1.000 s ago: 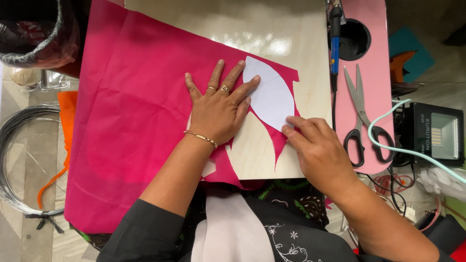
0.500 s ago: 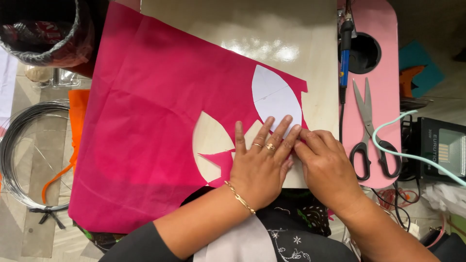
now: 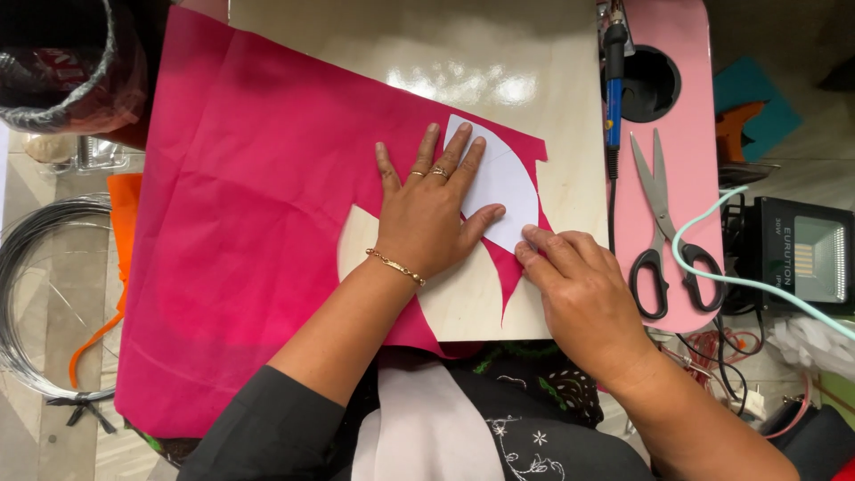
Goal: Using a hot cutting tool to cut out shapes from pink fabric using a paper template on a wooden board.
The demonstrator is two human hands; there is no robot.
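Note:
A large pink fabric sheet (image 3: pixel 258 223) lies across a pale wooden tabletop (image 3: pixel 499 62), with leaf-shaped pieces cut out of its right edge. A white leaf-shaped paper template (image 3: pixel 499 178) rests on the fabric near that edge. My left hand (image 3: pixel 432 209) presses flat on the fabric and the template's left side, fingers spread, wearing rings and a gold bracelet. My right hand (image 3: pixel 579 285) sits at the template's lower tip, fingertips pinching or pressing the fabric edge there.
On a pink tray (image 3: pixel 686 205) at the right lie black-handled scissors (image 3: pixel 663 223) and a blue-handled tool (image 3: pixel 614 89) beside a round hole. A mint cable (image 3: pixel 739 276) and a small floodlight (image 3: pixel 802 254) are farther right. Coiled wire (image 3: pixel 36 294) lies on the floor at left.
My left hand slid down toward me, then back up onto the template. The template and fabric shifted slightly; my right hand stayed at the template's lower tip.

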